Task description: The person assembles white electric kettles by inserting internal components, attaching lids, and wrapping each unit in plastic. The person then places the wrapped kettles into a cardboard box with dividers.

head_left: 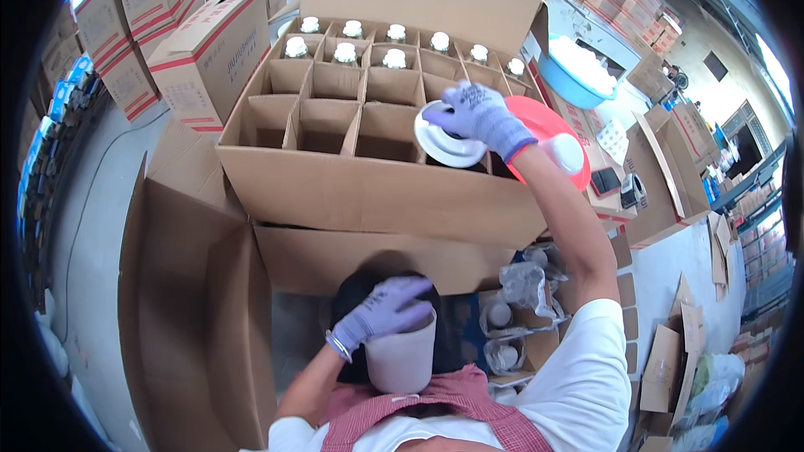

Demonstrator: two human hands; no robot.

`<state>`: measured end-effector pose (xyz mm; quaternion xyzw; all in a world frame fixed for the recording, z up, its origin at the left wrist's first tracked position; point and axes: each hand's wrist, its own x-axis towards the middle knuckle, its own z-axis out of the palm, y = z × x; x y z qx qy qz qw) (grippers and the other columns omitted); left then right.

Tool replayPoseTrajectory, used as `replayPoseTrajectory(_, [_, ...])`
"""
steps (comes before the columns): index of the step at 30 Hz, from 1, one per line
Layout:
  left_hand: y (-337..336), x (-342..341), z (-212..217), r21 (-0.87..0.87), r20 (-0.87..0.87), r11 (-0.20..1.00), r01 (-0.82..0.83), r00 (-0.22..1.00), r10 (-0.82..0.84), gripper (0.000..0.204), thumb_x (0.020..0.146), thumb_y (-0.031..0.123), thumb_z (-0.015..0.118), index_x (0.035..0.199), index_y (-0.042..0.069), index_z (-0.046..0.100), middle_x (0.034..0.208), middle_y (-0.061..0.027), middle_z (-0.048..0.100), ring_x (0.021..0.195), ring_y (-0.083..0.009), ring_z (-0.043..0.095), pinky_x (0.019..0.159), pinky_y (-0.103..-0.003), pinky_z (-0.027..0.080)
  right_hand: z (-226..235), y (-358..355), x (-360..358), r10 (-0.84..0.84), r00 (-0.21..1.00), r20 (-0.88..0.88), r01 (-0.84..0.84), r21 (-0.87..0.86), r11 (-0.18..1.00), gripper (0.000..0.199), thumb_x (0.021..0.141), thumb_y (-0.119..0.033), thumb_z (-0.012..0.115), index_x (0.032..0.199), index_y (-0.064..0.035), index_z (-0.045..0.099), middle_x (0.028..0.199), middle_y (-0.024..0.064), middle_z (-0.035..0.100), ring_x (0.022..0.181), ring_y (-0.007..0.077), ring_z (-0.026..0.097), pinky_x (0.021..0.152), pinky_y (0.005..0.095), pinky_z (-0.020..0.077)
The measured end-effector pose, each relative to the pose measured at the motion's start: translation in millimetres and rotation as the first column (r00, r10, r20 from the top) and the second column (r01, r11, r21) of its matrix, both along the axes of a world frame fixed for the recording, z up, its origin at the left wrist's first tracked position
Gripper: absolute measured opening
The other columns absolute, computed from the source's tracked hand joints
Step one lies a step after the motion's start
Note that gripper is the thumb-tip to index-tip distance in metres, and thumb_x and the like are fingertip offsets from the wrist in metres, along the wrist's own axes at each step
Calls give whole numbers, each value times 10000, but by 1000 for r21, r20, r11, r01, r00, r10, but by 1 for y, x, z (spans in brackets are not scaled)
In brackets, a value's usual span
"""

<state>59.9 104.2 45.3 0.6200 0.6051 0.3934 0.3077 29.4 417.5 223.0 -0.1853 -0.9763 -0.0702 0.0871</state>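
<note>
My right hand (486, 115), in a pale purple glove, pinches the edge of a round white lid (456, 149) over the front right compartments of a divided cardboard box (368, 188). Just right of that hand is a red round tray (536, 113) with a white cup-like piece (565, 152) on it. My left hand (387, 311), also gloved, is closed over the rim of a whitish cylindrical container (404, 360) standing upright at my lap. White-capped bottles (394, 59) fill the box's rear compartments, while several front ones hold no visible bottle.
Left of the box stands an open cardboard carton (180, 285), with a sealed carton (213, 54) farther back. A blue basin (569, 88) of white pieces sits at the back right, near a dark phone-like object (605, 182). Plastic-wrapped items (521, 293) lie in a carton by my right arm.
</note>
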Motion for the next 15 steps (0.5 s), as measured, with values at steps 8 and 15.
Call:
replayPoseTrajectory(8, [18, -1, -10, -88, 141, 986, 144, 981, -131, 563, 991, 390, 513, 1409, 14, 475, 1323, -226, 565, 1249, -374, 514, 1078, -420, 389, -23, 73, -198, -124, 988, 94, 137, -149, 979, 737, 826, -610, 586, 1334, -76, 573, 1332, 195, 592, 1216, 347, 581, 1029, 434, 459])
replayPoseTrajectory(15, [20, -14, 6, 318, 105, 928, -195, 980, 170, 542, 939, 268, 616, 1404, 19, 492, 1405, -207, 515, 1320, -361, 471, 1107, -425, 363, -25, 101, -223, -192, 967, 165, 222, -193, 956, 654, 722, -392, 725, 1276, -59, 627, 1294, 188, 625, 1174, 324, 626, 1016, 417, 489])
